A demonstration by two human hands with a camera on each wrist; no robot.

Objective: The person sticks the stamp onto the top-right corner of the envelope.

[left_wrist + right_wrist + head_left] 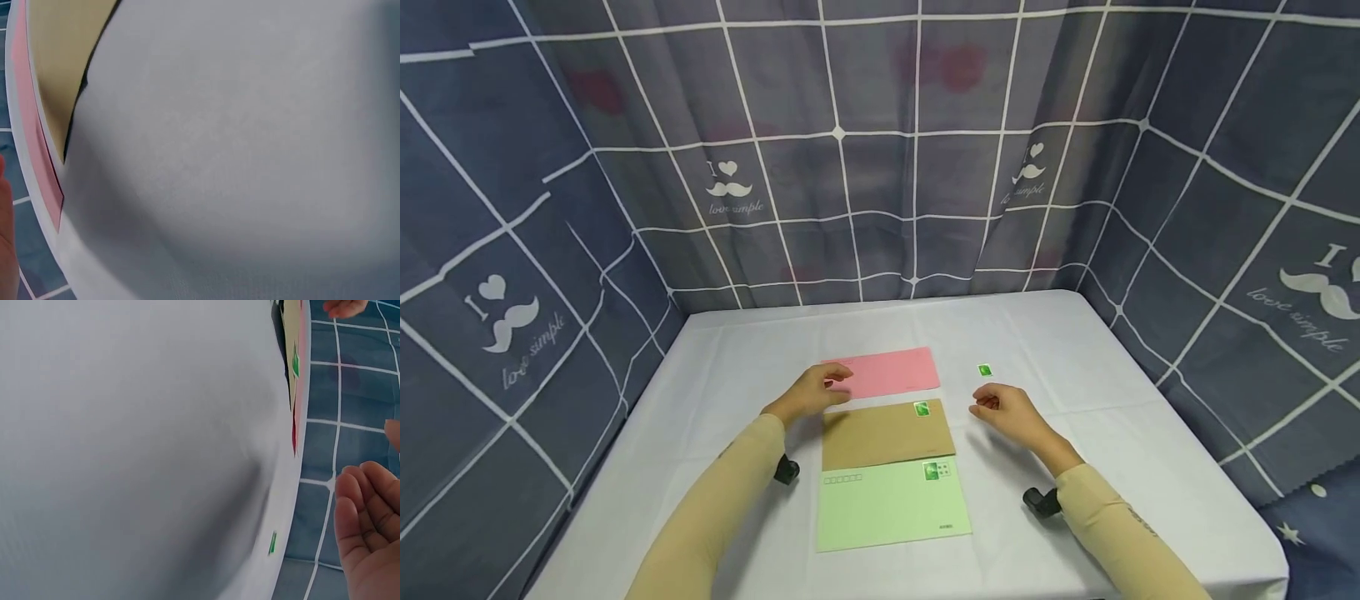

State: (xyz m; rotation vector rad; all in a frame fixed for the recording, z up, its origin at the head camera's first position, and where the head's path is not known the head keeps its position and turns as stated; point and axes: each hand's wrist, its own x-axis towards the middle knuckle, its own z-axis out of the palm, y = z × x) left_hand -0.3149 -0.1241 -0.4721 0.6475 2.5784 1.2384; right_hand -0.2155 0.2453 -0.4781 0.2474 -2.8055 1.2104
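In the head view my left hand (808, 392) hovers by the left end of a pink envelope (891, 372), its thumb and fingers apart with nothing between them. Below that lies a brown envelope (880, 437) with a green stamp (921, 408) at its upper right corner. Nearest to me is a light green envelope (887, 508), which carries a green stamp (931, 471) too. My right hand (1011, 412) is above the cloth right of the envelopes, its fingers loosely bent and empty. A loose green stamp (985, 370) lies just beyond its fingertips.
A white cloth (745, 517) covers the table. Dark checked curtains (880, 183) enclose its back and both sides. Small black wrist cameras (1042, 502) hang under the sleeves. The right wrist view catches the loose stamp (272, 542) near the table's far edge.
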